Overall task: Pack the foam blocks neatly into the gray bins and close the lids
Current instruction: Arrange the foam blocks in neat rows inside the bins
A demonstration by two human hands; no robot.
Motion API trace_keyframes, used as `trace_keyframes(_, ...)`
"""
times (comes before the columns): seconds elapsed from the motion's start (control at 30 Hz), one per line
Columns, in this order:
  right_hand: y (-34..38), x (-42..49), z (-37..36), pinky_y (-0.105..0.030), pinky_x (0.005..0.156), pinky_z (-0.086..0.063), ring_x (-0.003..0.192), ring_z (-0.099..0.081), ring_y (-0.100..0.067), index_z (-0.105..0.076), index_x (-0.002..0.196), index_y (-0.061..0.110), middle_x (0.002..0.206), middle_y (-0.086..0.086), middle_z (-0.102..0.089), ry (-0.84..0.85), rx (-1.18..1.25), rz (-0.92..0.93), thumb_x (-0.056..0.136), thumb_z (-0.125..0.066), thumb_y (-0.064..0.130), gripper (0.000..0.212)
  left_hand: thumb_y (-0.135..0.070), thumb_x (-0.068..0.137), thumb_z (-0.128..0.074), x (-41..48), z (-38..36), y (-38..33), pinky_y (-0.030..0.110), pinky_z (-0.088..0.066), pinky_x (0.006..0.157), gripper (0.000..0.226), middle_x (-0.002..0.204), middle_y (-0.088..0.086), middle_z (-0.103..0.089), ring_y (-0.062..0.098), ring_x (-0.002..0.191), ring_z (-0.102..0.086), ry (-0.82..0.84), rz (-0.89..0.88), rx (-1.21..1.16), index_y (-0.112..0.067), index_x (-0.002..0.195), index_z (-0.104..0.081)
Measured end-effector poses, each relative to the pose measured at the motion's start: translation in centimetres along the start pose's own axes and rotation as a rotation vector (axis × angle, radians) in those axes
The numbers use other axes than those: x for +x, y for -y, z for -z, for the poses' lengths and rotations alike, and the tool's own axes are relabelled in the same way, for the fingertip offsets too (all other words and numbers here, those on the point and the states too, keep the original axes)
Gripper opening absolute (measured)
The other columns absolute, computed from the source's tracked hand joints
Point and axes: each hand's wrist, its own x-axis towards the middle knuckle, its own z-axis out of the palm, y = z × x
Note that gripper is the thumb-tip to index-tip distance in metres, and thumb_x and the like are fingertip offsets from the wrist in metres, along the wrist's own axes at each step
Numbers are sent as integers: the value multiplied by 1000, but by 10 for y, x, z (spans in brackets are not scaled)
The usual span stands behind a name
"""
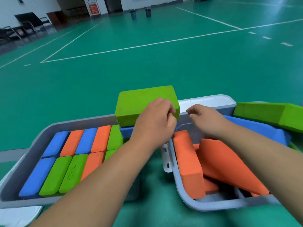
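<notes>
Green foam sat uppermost where we worked: our left hand (155, 125) gripped the green block (141, 105) at its near right corner, fingers curled over the edge. That block lay flat on a blue block (126, 132) at the 1 o'clock corner of the left bin (82, 121). From that corner round to 7 o'clock, the bin held packed blocks (73, 161) on edge in two tidy rows of blue, orange and green.

Our right hand (206, 120) hovered at 3 o'clock of the left one, fingers loosely curled and holding nothing, their tips close to the far rim of the right bin (213, 206). We could not tell whether they touched it. Behind that rim, at 12 o'clock, stood the white lid (205, 100), open.

Inside the right bin, orange blocks (188, 161) lay loose and tilted, leaning on one another. At its 2 o'clock side a second blue block (262, 128) sat askew, with a second green block (270, 115) resting on top of it. A white latch (167, 159) hung between the two bins.
</notes>
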Motion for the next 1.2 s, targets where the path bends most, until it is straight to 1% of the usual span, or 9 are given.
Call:
trace_keyframes(0.13,-22,-7,7,-27,91,-45,112,-64,-18,-73,113,24,123,-1,-73,122,-148,-31,100,-50,15,28,-27,84,-53,-12,-38,-23,42,-52,74,15,93,0,-62,26,91,-60,382,-200,52,-24,95,-63)
trace_keyframes(0.27,-38,-19,17,-22,87,-49,108,-65,-18,-75,115,20,123,0,-74,267,-246,-59,97,-49,4,36,-35,97,-50,-24,-68,-43,41,-50,78,21,112,9,-66,35,107,-64,638,67,225,-19,108,-60)
trace_keyframes(0.43,-54,-29,22,1,46,-34,93,-57,-13,-69,131,16,133,-2,-70,518,-382,-81,100,-52,3,38,-64,97,-53,-37,-98,-55,43,-49,95,59,131,10,-64,34,120,-63,707,372,355,-14,125,-62)
trace_keyframes(0.6,-64,-27,24,0,53,-31,99,-60,-17,-64,139,20,140,2,-65,542,-477,-63,99,-43,1,50,-79,87,-56,-36,-115,-71,38,-48,98,91,143,8,-56,30,130,-57,796,549,439,-9,144,-51)
trace_keyframes(0.73,-69,-22,22,-7,60,-37,92,-57,-13,-67,134,22,134,3,-69,519,-439,-70,97,-44,1,49,-61,100,-45,-38,-123,-103,39,-42,91,67,122,19,-57,35,125,-53,1001,476,448,-8,140,-53)
trace_keyframes(0.83,-73,-20,21,-15,66,-47,95,-64,-17,-68,131,24,129,3,-71,517,-389,-113,98,-47,3,45,-56,90,-56,-46,-135,-111,44,-50,97,97,127,17,-56,41,123,-52,1066,590,375,-12,163,-10)
trace_keyframes(0.93,-79,-20,22,-33,78,-59,99,-70,-21,-69,122,28,121,3,-73,510,-343,-157,97,-50,4,40,-57,99,-45,-47,-152,-109,44,-47,101,102,146,17,-53,46,119,-57,1080,578,368,-6,161,19)
trace_keyframes(1.03,-81,-21,25,-24,56,-53,77,-68,-13,-68,122,28,113,7,-76,504,-306,-190,96,-42,0,46,-52,102,-43,-44,-156,-105,37,-38,82,98,165,16,-18,41,105,-53,1043,606,427,-1,160,18)
trace_keyframes(1.2,-82,-22,27,-32,64,-57,95,-75,-28,-70,118,26,108,4,-77,477,-246,-209,94,-38,-1,48,-42,93,-53,-46,-164,-94,37,-38,79,103,161,17,-7,37,111,-36,1004,671,487,-2,160,14)
